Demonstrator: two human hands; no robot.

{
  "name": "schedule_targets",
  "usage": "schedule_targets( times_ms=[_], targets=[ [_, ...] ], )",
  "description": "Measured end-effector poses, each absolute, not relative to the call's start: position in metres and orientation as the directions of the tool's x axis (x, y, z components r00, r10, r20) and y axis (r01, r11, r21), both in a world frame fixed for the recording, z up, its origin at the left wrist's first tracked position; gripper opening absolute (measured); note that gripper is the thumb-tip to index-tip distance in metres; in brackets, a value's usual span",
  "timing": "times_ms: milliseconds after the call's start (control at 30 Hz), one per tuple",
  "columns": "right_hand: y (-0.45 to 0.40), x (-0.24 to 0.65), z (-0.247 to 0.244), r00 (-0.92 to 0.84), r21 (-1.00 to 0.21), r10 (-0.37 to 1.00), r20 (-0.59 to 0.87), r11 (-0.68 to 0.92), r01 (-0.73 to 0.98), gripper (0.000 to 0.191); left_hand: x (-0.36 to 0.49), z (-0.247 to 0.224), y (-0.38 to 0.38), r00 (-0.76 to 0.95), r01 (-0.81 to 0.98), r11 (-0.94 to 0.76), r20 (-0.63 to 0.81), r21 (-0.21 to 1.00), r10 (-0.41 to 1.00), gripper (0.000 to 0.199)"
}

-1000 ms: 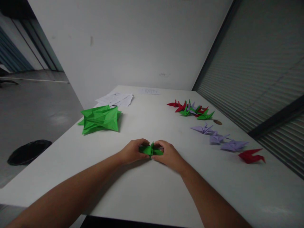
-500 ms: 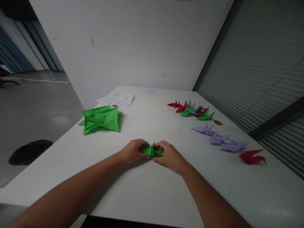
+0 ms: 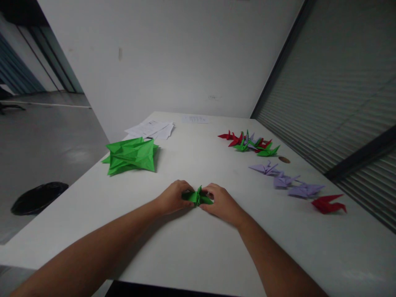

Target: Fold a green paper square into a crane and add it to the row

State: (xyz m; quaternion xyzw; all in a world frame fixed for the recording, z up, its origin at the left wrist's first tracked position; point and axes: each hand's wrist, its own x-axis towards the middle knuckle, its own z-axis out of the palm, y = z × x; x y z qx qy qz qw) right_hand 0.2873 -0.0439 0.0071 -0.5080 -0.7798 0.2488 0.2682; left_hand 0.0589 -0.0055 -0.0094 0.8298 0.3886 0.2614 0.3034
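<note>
A small green origami crane (image 3: 198, 196), its middle folds standing up, is held between both hands low over the white table (image 3: 198, 247). My left hand (image 3: 175, 197) closes on its left wing, thumb in front and fingers behind. On the other side, my right hand (image 3: 222, 203) grips the right part between thumb and fingers. The fingertips partly cover the paper at both ends.
Creased green paper sheets (image 3: 131, 156) lie at the left. Red, green and purple cranes (image 3: 247, 142) cluster at the back right, near purple cranes (image 3: 284, 180), a red crane (image 3: 329, 204) and a brown disc (image 3: 284, 159). Printed papers (image 3: 151, 128) lie farther back.
My left hand has shifted very slightly along the green crane's left wing. Otherwise both hands keep their hold and the table looks the same.
</note>
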Motion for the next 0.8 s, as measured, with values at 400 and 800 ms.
schedule_targets(
  times_ms=[400, 800],
  targets=[
    [-0.044, 0.286, 0.004, -0.337, -0.672, 0.927, 0.163, 0.355, 0.650, 0.038, 0.058, -0.013, -0.006, 0.540, 0.465, -0.475, 0.186, 0.747, 0.821, 0.045],
    [-0.041, 0.278, -0.007, -0.352, -0.601, 0.915, 0.196, 0.396, 0.695, 0.030, 0.067, -0.007, -0.010, 0.572, 0.426, -0.501, 0.205, 0.753, 0.794, 0.053]
  ],
)
